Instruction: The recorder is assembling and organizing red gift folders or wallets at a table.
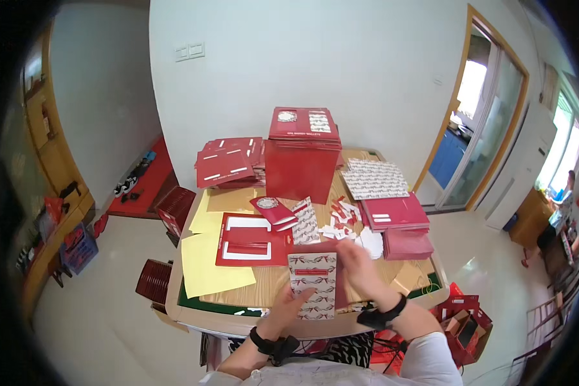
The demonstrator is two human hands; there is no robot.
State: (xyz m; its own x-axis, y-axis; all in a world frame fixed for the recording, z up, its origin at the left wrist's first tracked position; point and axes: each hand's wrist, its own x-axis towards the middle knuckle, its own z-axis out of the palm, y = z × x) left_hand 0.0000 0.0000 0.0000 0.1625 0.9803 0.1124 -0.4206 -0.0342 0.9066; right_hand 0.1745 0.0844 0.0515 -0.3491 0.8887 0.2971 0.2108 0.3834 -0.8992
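My left hand [291, 303] grips a tall white paper sleeve [314, 284] with a bow-and-garland pattern and a red label, its thumb lying across the front. Behind and to the right of the sleeve shows a dark red card [342, 289]. My right hand [359, 265] pinches this card near its upper edge. Beyond my hands lies a red backing card [249, 264] with white cut-out shapes. A small folded red card [271, 210] rests by another patterned sleeve [305, 222]. White paper scraps [370, 243] are heaped to the right.
A tall red box [299, 170] carries stacked red cards. More red cards [228, 161] are piled left, above yellow sheets [215, 264]. On the right, patterned sheets [374, 179] top stacked red cards [395, 212]. Red bins [153, 280] stand beside the table; boxes [463, 328] lie right.
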